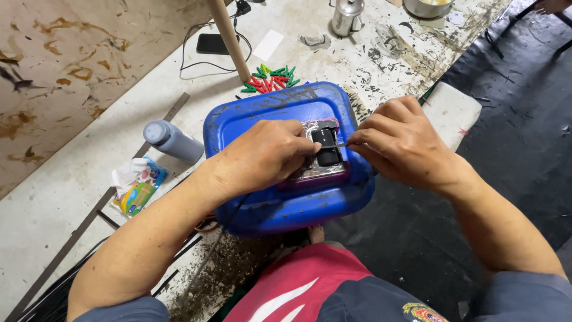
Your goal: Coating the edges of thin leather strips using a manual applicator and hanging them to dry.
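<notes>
Both hands mid-job — left hand (265, 156) steadying a black switch module (327, 145), right hand (400, 143) pinching a thin tool (337, 145) — atop a blue stool (280, 206).

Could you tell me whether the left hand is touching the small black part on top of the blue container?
Touching: in the head view, the left hand presses its fingers directly against the black part, no gap visible.

switch module (326, 149) on upturned plastic tub (286, 197), centre; left hand (262, 156) on it from left, right hand (400, 143) from right | bottle (173, 141) and tissue pack (138, 188) left of tub | clothes pegs (271, 79) behind tub; phone (213, 43) and kettle (347, 16) farther back
</notes>
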